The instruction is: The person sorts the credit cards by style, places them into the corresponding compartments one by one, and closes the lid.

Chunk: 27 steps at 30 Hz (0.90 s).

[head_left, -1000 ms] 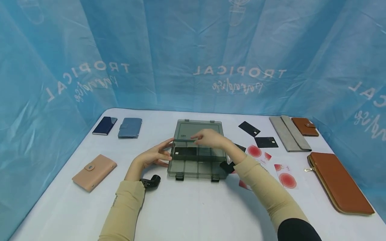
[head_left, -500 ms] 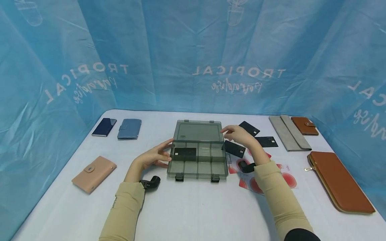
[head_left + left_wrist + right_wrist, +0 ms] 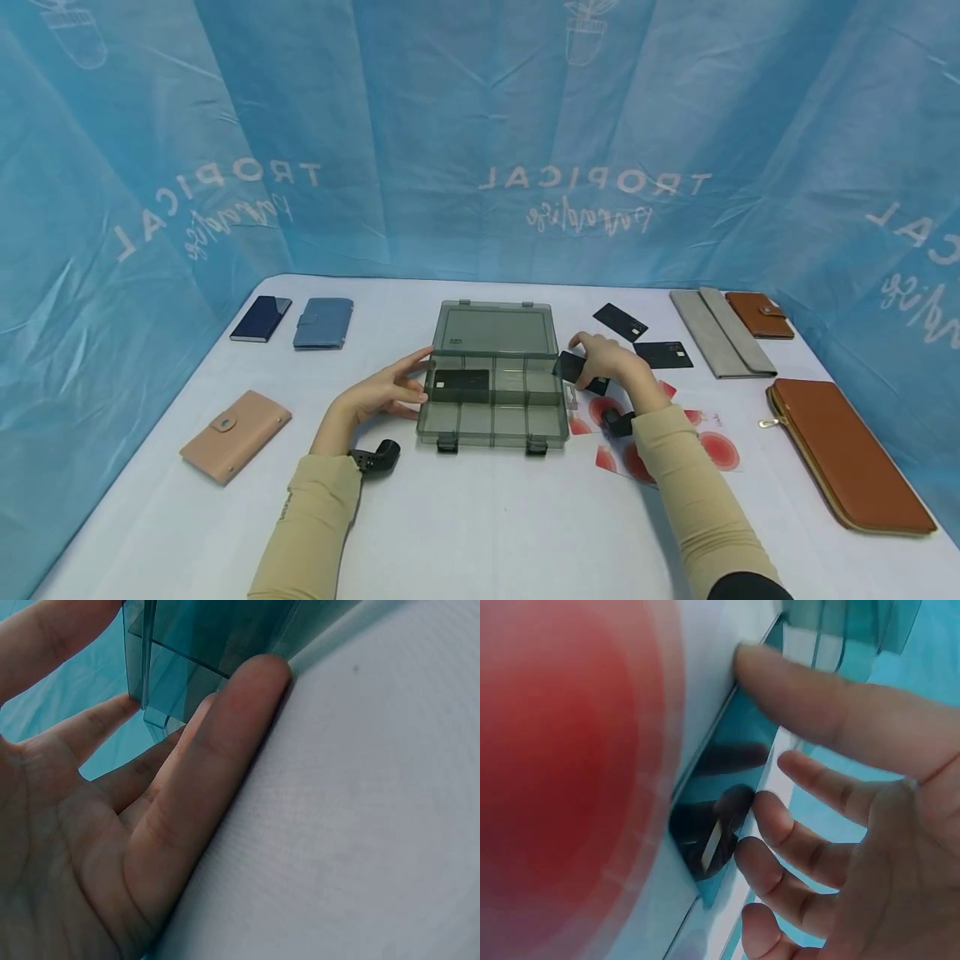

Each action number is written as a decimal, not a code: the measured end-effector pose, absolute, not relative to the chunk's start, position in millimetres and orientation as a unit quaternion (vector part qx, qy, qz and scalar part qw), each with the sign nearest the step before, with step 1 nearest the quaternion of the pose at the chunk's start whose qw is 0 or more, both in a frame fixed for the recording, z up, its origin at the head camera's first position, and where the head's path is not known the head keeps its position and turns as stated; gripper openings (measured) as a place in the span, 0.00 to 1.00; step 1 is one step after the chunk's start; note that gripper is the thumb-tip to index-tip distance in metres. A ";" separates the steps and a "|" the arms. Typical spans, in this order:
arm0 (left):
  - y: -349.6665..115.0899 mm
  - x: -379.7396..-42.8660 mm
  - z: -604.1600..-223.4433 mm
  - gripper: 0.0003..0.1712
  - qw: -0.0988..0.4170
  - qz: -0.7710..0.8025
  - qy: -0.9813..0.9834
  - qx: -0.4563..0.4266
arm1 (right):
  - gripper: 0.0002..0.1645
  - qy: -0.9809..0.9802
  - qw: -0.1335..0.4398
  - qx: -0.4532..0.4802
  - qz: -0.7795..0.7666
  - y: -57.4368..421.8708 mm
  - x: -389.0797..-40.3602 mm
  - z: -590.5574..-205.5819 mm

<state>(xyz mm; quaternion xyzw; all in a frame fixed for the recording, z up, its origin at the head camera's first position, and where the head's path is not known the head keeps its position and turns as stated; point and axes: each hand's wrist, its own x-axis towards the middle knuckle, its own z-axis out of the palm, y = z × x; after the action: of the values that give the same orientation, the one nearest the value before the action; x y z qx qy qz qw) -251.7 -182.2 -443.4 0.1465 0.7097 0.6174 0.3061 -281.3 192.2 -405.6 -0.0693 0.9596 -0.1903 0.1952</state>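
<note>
Blue cloth (image 3: 405,125) hangs behind the white desk (image 3: 465,517). On the left lies a tan wallet (image 3: 236,435). Next, the left hand (image 3: 384,389), fingers spread wide, touches the open box (image 3: 510,408), with a black card (image 3: 461,384) in it. Just right of the box, the right hand's (image 3: 609,360) bent fingers sit around a second card (image 3: 572,367); I can't tell if they pinch it. The left wrist view shows the left palm, which the head view hides.
</note>
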 end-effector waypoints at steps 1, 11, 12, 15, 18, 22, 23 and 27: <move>-182.2 -252.0 -443.5 0.50 0.306 0.617 0.710 0.145 | 0.43 0.957 0.200 -0.062 -0.199 193.0 -281.9 -405.8; -180.1 -251.3 -440.9 0.50 0.314 0.625 0.698 0.153 | 0.32 0.964 0.161 -0.046 -0.204 204.3 -290.7 -410.6; -180.1 -251.3 -441.1 0.50 0.314 0.625 0.698 0.154 | 0.31 0.965 0.149 -0.037 -0.212 205.3 -291.0 -410.7; -180.5 -251.3 -442.0 0.50 0.314 0.626 0.697 0.155 | 0.26 0.966 0.105 -0.009 -0.236 208.4 -291.3 -410.9; -180.9 -251.1 -442.4 0.51 0.314 0.626 0.697 0.156 | 0.21 0.959 0.069 0.014 -0.276 210.7 -290.0 -409.0; -181.6 -250.7 -442.5 0.51 0.314 0.628 0.696 0.154 | 0.17 0.942 0.044 0.030 -0.331 212.8 -287.6 -405.5; -181.7 -250.7 -442.5 0.51 0.314 0.628 0.695 0.154 | 0.18 0.939 0.038 0.035 -0.340 212.7 -286.5 -404.0; -181.8 -250.3 -442.3 0.51 0.313 0.628 0.697 0.150 | 0.27 0.927 0.008 0.057 -0.371 211.0 -282.7 -396.9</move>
<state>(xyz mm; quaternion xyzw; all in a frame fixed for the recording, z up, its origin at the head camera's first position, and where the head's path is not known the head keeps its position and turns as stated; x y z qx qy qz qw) -250.3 -181.8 -442.3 0.1504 0.6966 0.6280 0.3126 -282.7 211.0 -396.9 0.0568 0.9270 -0.3706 0.0078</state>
